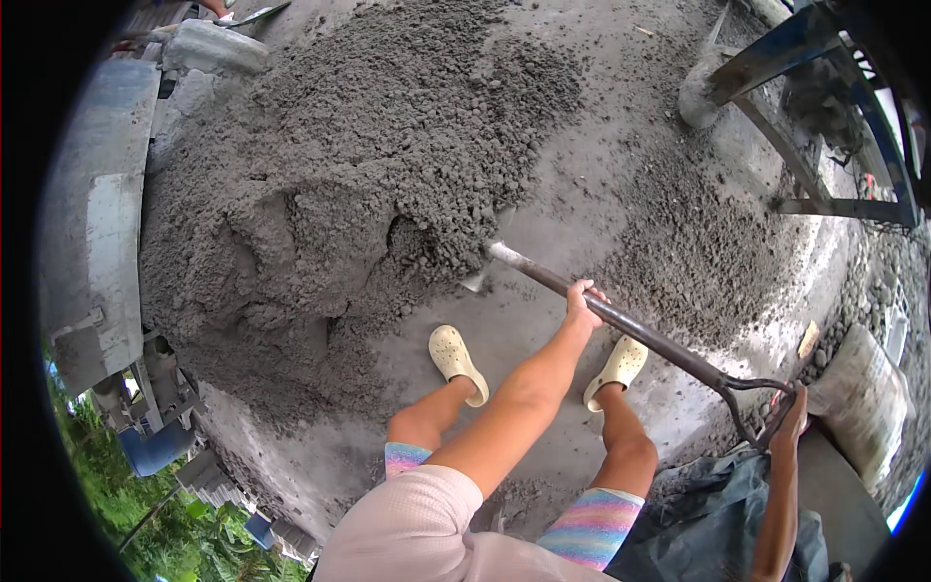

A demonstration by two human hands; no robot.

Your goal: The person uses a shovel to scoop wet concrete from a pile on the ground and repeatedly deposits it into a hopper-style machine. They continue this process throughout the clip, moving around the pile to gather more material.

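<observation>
A long-handled shovel slants across the ground in front of me. My left hand is wrapped round its shaft partway up. At the right, my right hand is closed on the forked grip at the shaft's top end. The shovel's blade is pushed into the right edge of a big mound of damp grey cement mix. Only a bit of pale metal shows there; crumbly mix covers the rest.
My feet, in cream clogs, stand between the mound and a smaller spread of loose mix. A blue metal frame rises at the upper right. Sacks and a dark tarp lie lower right. Boards border the left.
</observation>
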